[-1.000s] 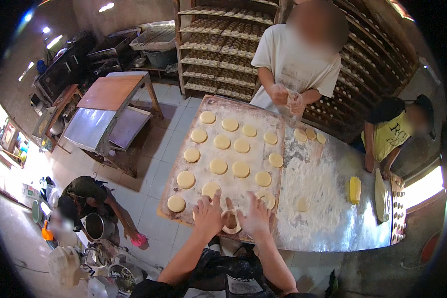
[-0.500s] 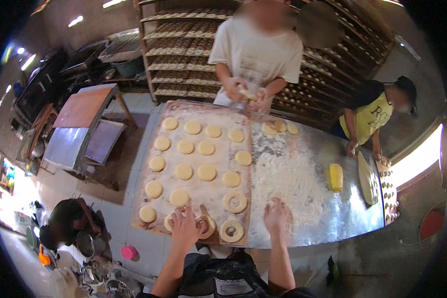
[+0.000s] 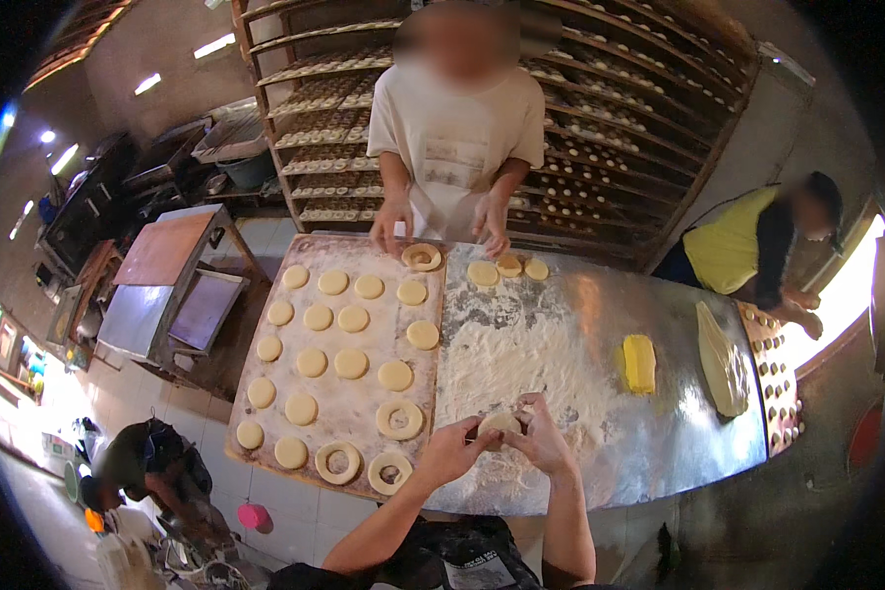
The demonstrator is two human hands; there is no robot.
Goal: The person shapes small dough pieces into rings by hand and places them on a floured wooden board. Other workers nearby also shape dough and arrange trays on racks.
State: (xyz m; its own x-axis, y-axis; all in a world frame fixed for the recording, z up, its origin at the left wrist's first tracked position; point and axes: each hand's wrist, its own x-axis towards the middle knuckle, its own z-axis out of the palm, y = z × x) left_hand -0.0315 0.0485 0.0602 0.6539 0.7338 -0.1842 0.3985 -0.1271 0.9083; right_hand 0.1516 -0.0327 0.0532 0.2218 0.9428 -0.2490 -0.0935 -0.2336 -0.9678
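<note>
My left hand and my right hand meet over the floured metal tabletop. Between their fingertips they hold a small pale piece of dough; the fingers partly cover it. To the left lies a wooden board bearing several flat dough rounds in rows. Nearest to my left forearm are dough rings: one, another to its left and a third just beyond. At the board's far edge sits one more dough ring, beside a co-worker's hand.
A co-worker stands across the table, hands low at its edge. Yellow fat or dough and a long dough sheet lie to the right. Another person leans near a tray of small pieces. Loaded racks stand behind.
My left hand has left the board's rings and joined my right hand, both now on a dough piece. The co-worker has set a dough ring on the board's far edge. The view has shifted.
</note>
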